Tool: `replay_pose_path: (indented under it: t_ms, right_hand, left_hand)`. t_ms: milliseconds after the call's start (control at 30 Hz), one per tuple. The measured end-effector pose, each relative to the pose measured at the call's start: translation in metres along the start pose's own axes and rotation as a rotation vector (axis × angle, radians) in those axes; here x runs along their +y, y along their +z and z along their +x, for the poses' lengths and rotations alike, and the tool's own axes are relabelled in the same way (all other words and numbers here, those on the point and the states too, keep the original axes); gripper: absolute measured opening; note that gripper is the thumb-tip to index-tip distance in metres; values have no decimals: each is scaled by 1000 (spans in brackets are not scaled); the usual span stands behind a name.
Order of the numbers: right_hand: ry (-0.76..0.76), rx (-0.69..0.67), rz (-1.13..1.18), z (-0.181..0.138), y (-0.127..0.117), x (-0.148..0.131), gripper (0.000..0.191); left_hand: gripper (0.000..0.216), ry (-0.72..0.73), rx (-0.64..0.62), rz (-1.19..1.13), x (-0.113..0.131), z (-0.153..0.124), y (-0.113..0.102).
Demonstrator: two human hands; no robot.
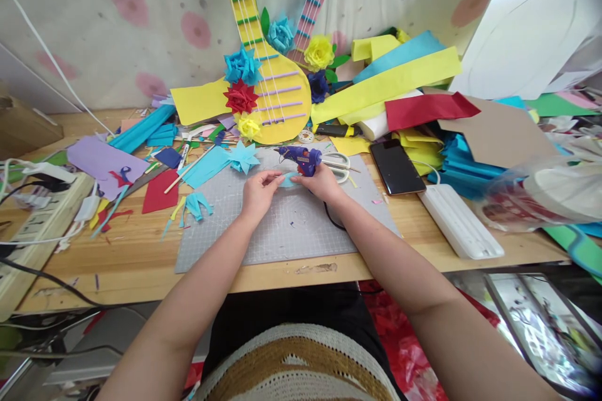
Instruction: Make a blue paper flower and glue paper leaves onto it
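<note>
Over the grey cutting mat (pixel 301 238), a small light blue paper piece (pixel 288 180) is pinched between my two hands. My left hand (pixel 259 193) has thumb and fingertips closed on its left end. My right hand (pixel 324 184) grips its right end. Just beyond the right fingers is a purple hot glue gun (pixel 305 160), nozzle to the left; I cannot tell whether the hand touches it. White-handled scissors (pixel 345 166) lie to its right. Beyond my left hand sit a light blue paper flower (pixel 243 157) and a light blue strip (pixel 205 166).
A yellow paper guitar (pixel 285 91) with flowers leans at the back. Paper scraps, a purple sheet (pixel 107 163) and a power strip (pixel 28 250) lie left. To the right are a black phone (pixel 397 166), a white power bank (pixel 461 221) and a plastic-wrapped container (pixel 540 194).
</note>
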State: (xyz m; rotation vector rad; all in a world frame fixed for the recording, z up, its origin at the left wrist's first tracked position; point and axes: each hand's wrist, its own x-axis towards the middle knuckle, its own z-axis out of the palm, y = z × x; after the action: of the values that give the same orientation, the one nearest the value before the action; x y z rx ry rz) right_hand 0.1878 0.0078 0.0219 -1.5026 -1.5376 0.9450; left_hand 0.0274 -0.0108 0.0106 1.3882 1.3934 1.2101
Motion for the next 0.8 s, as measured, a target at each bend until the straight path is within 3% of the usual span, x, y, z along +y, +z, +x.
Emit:
replay_pose_path:
  t_ms: [167, 333, 533, 800]
  right_hand:
    - [0, 18, -47, -1, 0, -1, 28]
    - [-44, 46, -153, 0, -3, -2, 24]
    - [-64, 73, -257, 1, -1, 3, 20]
    - [8, 153, 17, 1, -7, 1, 25]
  left_hand:
    - [27, 40, 64, 152, -8, 3, -6]
    - [25, 90, 89, 147, -11, 5, -8]
    - [22, 21, 84, 150, -2, -1, -7]
    - [27, -33, 72, -7, 4, -2, -7]
